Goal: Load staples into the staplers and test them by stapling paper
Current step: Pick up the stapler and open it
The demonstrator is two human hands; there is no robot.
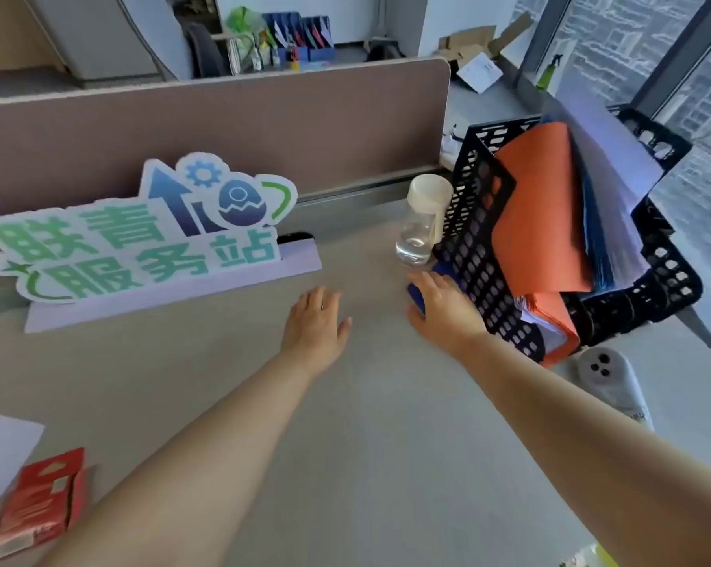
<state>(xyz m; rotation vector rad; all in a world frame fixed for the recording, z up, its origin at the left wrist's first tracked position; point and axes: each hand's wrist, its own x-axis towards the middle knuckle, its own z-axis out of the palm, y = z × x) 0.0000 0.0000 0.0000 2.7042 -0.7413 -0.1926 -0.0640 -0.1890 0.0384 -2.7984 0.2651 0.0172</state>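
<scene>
Tabletop [378,444]: a pale grey surface, mostly bare in the middle, which leaves working room for loading and stapling.
Sign [141,235]: a cut-out board with green and blue lettering, standing on its base along the back edge, out of the work area.
Black rack [480,255]: a perforated file holder at the right, stuffed with orange folders [542,214] and loose sheets; probably the paper supply for testing.
Paper sheet [2,452]: a white corner at the near left, lying flat within easy reach.
Red box [39,505]: lies just beside that sheet; likely the staple packet, though its print is too blurred to read.
Bottle [421,223]: clear, pale cap, upright and touching the rack's front.
Blue object [417,296]: partly hidden under the right hand, tucked against the rack's foot; I judge it to be a stapler, but cannot confirm.
Right hand [444,308]: fingers curled down over the blue object, seemingly closing on it; whether it grips is hidden.
Left hand [317,321]: flat, fingers spread loosely, holding nothing, hovering over or resting on the tabletop.
</scene>
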